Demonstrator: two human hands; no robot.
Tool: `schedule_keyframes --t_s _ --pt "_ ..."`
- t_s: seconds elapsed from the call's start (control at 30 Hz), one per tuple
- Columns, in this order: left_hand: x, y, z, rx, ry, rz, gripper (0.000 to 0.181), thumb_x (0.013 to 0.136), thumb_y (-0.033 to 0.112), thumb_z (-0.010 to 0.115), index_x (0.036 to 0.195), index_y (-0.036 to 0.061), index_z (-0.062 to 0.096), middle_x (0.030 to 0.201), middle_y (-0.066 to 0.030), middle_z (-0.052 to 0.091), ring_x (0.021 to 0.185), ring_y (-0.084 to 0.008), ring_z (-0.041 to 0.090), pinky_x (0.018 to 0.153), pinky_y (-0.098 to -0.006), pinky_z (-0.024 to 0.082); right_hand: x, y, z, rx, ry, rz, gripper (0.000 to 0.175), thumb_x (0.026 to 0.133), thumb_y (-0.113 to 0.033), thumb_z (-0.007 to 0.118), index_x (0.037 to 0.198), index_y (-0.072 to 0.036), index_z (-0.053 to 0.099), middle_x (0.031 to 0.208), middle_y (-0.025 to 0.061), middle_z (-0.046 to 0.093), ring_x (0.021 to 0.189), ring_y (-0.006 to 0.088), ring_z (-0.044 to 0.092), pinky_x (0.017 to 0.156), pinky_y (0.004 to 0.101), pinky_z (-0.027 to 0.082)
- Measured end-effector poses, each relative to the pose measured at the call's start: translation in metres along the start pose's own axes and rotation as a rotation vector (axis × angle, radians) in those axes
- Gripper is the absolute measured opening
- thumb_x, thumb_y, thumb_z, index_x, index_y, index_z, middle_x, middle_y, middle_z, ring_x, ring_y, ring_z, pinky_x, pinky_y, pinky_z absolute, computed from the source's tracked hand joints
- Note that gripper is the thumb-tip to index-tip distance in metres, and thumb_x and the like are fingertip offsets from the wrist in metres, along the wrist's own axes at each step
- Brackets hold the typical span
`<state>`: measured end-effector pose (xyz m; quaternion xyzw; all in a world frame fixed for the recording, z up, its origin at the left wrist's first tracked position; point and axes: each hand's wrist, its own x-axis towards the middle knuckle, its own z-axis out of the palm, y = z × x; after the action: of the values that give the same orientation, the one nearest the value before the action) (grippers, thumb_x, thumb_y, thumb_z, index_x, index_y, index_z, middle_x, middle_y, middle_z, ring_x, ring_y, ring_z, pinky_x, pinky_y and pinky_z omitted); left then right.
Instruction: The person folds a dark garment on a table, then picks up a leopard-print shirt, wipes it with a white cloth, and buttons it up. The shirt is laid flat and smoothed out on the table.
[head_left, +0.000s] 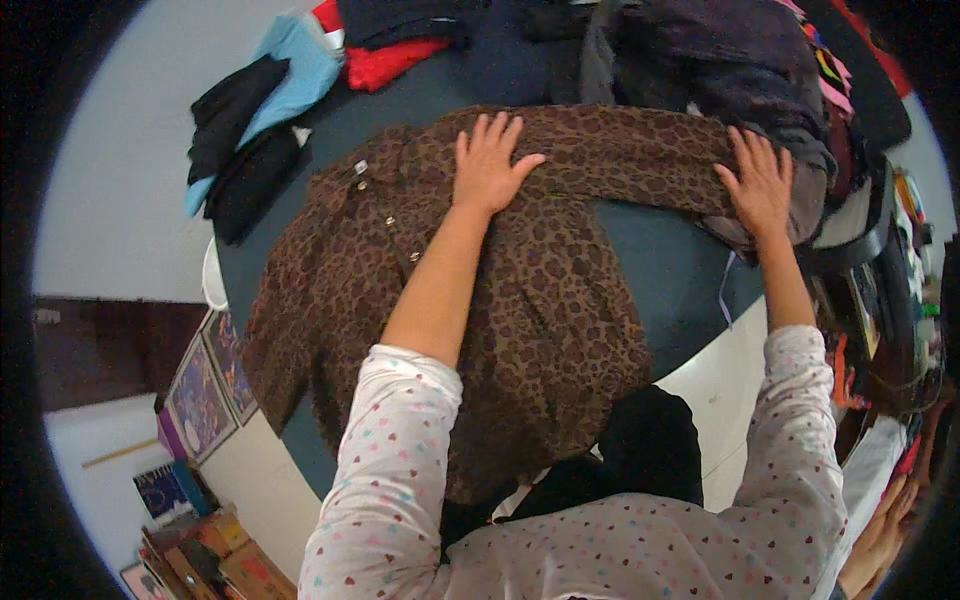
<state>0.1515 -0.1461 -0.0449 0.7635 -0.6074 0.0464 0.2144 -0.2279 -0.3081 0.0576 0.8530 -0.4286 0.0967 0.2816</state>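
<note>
A brown leopard-print button-up shirt (555, 300) lies spread on a dark table (660, 292), its buttoned front facing up. My left hand (491, 165) rests flat, fingers apart, near the shoulder of the sleeve on the right. At that sleeve's far end, my right hand (757, 180) presses with spread fingers on the cuff area, beside a pile of dark clothes (750, 82). The shirt's other sleeve hangs down along the left, and its hem reaches the table edge before my lap.
Light blue cloth (300, 75) and black garments (240, 150) lie at the table's left edge. A red cloth (394, 64) is at the back. Framed pictures (199, 397) and cardboard boxes (247, 562) stand on the lower left. Another person's hand or foot (881, 532) shows at lower right.
</note>
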Motion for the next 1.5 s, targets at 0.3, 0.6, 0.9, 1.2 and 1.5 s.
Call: schedule_keyframes --t_s 0.3,0.6,0.9,1.2,1.5 --pt "-0.013 -0.004 -0.039 -0.082 -0.246 -0.160 0.077 0.095 0.065 0.045 0.155 0.0195 0.032 0.163 -0.0070 0.024 0.152 -0.0284 0.013 0.122 -0.0508 0.012 0.008 0.013 0.026 0.056 -0.214 0.051 0.068 0.097 -0.058 0.046 0.154 -0.023 0.034 0.156 0.0069 0.037 0.145 0.0280 0.033 0.117 0.0557 0.022" --pt "-0.217 -0.004 -0.188 -0.279 -0.385 -0.706 0.061 0.093 0.040 0.064 0.144 0.0101 0.048 0.159 -0.0132 0.032 0.142 -0.0341 0.037 0.113 -0.0437 0.036 0.010 -0.131 -0.099 0.535 0.158 -0.129 0.050 0.072 -0.019 0.073 0.120 -0.009 0.065 0.132 0.0161 0.060 0.117 0.0344 0.059 0.094 0.0456 0.051" --pt "-0.266 0.042 -0.174 0.085 -0.430 -0.718 0.050 0.095 0.025 0.064 0.141 0.0105 0.050 0.149 -0.0099 0.041 0.133 -0.0310 0.045 0.103 -0.0464 0.046 -0.102 -0.335 -0.166 0.640 -0.480 -0.823 0.071 0.098 -0.046 0.053 0.155 -0.011 0.029 0.161 0.0107 0.027 0.149 0.0296 0.023 0.118 0.0479 0.024" --pt "-0.260 0.021 -0.197 -0.077 -0.303 -0.756 0.026 0.094 0.028 0.063 0.113 0.0109 0.067 0.113 -0.0120 0.066 0.105 -0.0342 0.063 0.087 -0.0485 0.052 -0.148 -0.293 -0.242 0.810 -0.735 -1.054 0.062 0.088 -0.051 0.063 0.130 -0.005 0.058 0.129 0.0155 0.059 0.122 0.0340 0.055 0.097 0.0483 0.047" --pt "-0.266 0.016 -0.195 -0.113 -0.465 -0.689 0.029 0.093 0.037 0.065 0.098 0.0089 0.070 0.095 -0.0125 0.071 0.091 -0.0351 0.067 0.079 -0.0478 0.052 -0.199 -0.247 -0.199 1.051 -0.448 -1.204 0.029 0.078 -0.012 0.062 0.106 -0.005 0.063 0.099 0.0127 0.064 0.091 0.0361 0.064 0.076 0.0479 0.055"
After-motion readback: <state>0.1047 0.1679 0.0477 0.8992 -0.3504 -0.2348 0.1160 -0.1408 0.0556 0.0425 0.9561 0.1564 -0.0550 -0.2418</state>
